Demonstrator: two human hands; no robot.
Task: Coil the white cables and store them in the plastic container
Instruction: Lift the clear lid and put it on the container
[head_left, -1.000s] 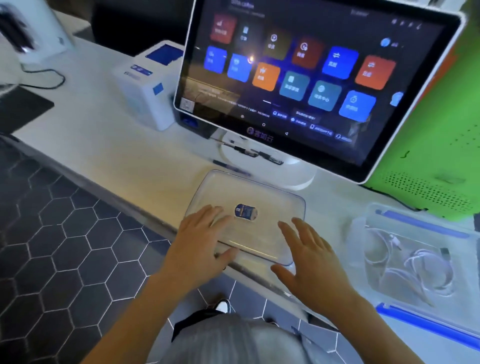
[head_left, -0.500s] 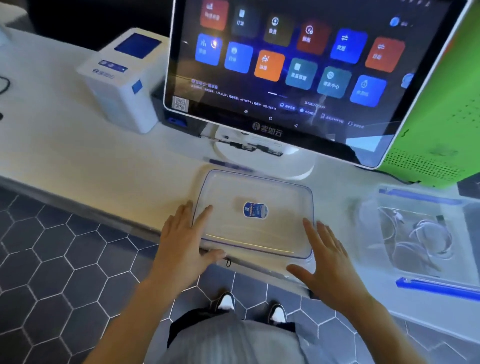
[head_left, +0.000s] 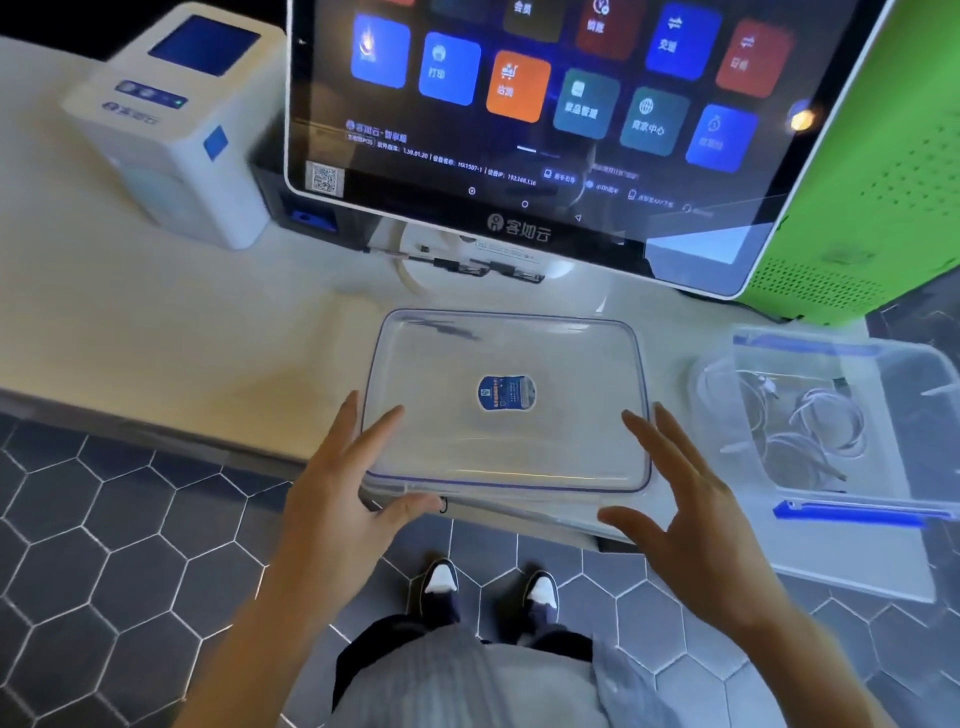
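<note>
Centrally, at the near edge of the tabletop (head_left: 156, 332): one clear plastic lid (head_left: 506, 405), flat, rectangular with rounded corners and a thin blue rim line, an oval blue label at its middle. All places below are taken from this lid.

Left hand (head_left: 353, 483): at the lid's near left corner, fingers (head_left: 382, 434) straight and slightly spread, lying along the left edge, thumb under the near rim. Whether it lifts or only touches cannot be told.

Right hand (head_left: 691, 509): just off the near right corner, fingers spread and straight, thumb pointing toward the rim; contact with the lid cannot be told.

Right of the lid: clear plastic container (head_left: 893, 499), open-topped, blue clips on its far and near sides, holding coiled white cables (head_left: 810, 431).

Beyond the lid: touchscreen monitor (head_left: 545, 104) on a white stand, coloured tiles lit. Far left: white printer (head_left: 176, 124) with a blue top panel. Far right: green perforated box (head_left: 878, 171).

Below the lid: hexagon-tiled floor (head_left: 104, 545), two shoes.
</note>
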